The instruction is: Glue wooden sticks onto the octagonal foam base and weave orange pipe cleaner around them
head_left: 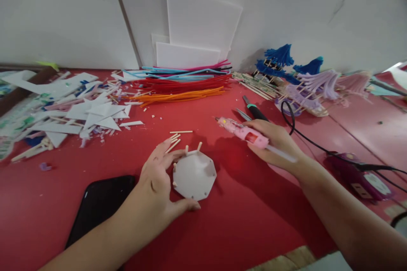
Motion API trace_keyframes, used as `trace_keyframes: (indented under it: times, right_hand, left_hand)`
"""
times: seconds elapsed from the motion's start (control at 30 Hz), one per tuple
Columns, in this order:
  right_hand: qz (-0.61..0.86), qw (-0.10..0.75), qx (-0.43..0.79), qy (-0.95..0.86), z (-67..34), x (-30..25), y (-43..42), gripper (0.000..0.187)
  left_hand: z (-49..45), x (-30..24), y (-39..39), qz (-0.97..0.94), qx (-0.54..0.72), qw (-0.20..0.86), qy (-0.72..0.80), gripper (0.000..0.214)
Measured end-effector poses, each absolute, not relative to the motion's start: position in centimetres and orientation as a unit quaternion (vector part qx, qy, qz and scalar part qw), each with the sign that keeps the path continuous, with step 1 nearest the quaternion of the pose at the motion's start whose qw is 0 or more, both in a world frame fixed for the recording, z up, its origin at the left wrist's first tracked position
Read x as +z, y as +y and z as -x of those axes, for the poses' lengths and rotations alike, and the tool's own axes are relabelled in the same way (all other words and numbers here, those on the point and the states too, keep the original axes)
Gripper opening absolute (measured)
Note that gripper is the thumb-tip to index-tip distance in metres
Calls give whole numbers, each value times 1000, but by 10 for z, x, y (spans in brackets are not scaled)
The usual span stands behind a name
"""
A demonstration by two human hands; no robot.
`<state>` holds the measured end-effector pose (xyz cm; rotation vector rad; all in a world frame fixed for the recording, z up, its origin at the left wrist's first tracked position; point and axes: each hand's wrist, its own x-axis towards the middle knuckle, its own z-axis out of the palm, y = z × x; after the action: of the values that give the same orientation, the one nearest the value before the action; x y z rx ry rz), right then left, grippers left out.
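A white octagonal foam piece [194, 176] with short wooden sticks standing at its edges lies on the red table [241, 216]. My left hand [160, 180] curls round its left side, thumb under the near edge and fingers at the far edge, gripping it. My right hand [276, 144] is closed round a pink glue gun [243, 132], whose nozzle points left, a hand's width to the right of the octagon. A few loose short sticks [177, 136] lie just beyond my left fingers.
A black phone [100, 207] lies by my left forearm. White foam scraps [79, 112] litter the left. Coloured pipe cleaners [184, 84] and white boards [197, 29] stand at the back. Tasselled models [299, 80], a cutter [254, 111], a black cord [311, 142] and a purple device [359, 175] are at right.
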<state>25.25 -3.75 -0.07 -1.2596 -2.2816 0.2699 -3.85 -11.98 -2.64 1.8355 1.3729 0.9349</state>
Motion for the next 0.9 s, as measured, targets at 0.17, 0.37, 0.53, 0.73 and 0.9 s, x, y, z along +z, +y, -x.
trace_keyframes:
  times: [0.17, 0.37, 0.53, 0.73, 0.9]
  right_hand:
    - [434, 275, 169, -841, -252, 10, -44, 19]
    - [416, 270, 348, -795, -259, 0, -36, 5]
    - [413, 273, 366, -788, -258, -2, -36, 2]
    - [419, 251, 328, -809, -252, -2, -39, 5]
    - [412, 251, 321, -815, -251, -2, -40, 10]
  left_hand:
    - [41, -25, -119, -753, 290, 237, 541, 107]
    - [44, -28, -122, -786, 253, 252, 505, 100]
    - [44, -27, -122, -793, 247, 245, 500, 80]
    - [44, -28, -122, -790, 254, 259, 494, 84]
    - [43, -26, -122, -787, 271, 261, 489, 77]
